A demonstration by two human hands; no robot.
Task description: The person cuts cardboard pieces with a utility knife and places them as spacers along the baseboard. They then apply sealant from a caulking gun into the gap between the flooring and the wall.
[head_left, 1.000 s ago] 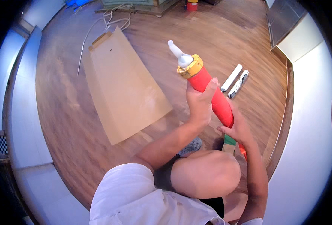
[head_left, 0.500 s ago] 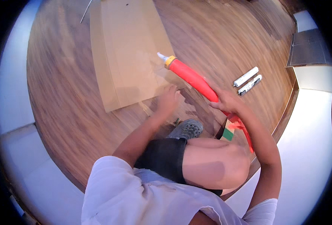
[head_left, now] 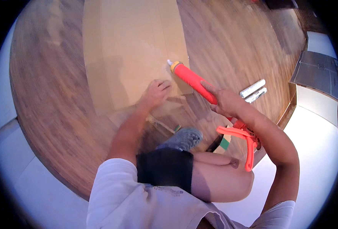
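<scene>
My right hand (head_left: 230, 102) is wrapped round the barrel of a red caulking gun (head_left: 193, 81). Its yellow front cap and whitish nozzle point up and left, over the cardboard sheet (head_left: 132, 45). Behind my hand the gun's red handle and trigger (head_left: 245, 139) hang beside my bent knee. My left hand (head_left: 156, 92) is over the near edge of the cardboard, a little below and left of the nozzle. Its fingers are curled in; whatever they may hold is hidden.
Two white sausage-shaped sealant packs (head_left: 253, 88) lie on the wooden floor (head_left: 50, 95) to the right. My foot in a grey shoe (head_left: 186, 138) is near the cardboard. A strip with a green patch (head_left: 225, 143) lies beneath the gun's handle. A grey panel (head_left: 317, 72) stands far right.
My left hand has shifted left and up relative to my foot, over the cardboard edge. The caulking gun has turned, so its handle and trigger show more. The view has also shifted.
</scene>
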